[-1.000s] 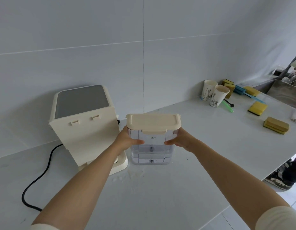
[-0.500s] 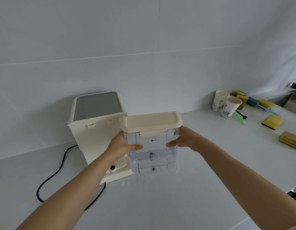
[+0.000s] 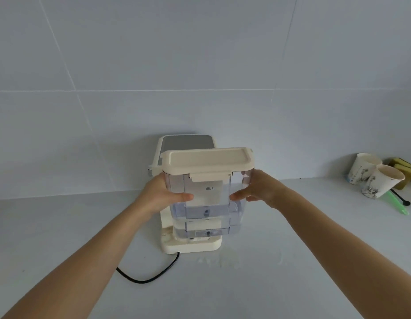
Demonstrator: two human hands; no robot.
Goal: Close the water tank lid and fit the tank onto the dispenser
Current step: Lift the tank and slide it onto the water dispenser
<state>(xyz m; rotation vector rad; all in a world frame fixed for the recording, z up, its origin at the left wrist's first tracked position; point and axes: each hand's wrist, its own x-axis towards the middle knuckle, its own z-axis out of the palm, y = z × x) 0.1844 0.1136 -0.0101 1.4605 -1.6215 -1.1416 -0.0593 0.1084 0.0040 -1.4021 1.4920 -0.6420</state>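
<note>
tank: clear rectangular plastic water tank (image 3: 208,203), upright, tilted slightly, partly filled with water, printed mark on front
tank lid: cream flat plastic lid (image 3: 208,161), closed, front latch tab folded down
tank position: in front of the dispenser's back panel, base just above the foot; seated or not, cannot tell
dispenser: cream boxy plastic water dispenser (image 3: 188,246) with grey top panel, upright on white surface (image 3: 61,226) against tiled wall, mostly hidden behind tank

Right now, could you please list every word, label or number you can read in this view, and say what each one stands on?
"最大": small dark print on the clear front wall of the tank, below the lid latch.
Cups: dark marks that look like ink drawings; any writing there is too small to read.
Dispenser: no text to be seen.
</note>
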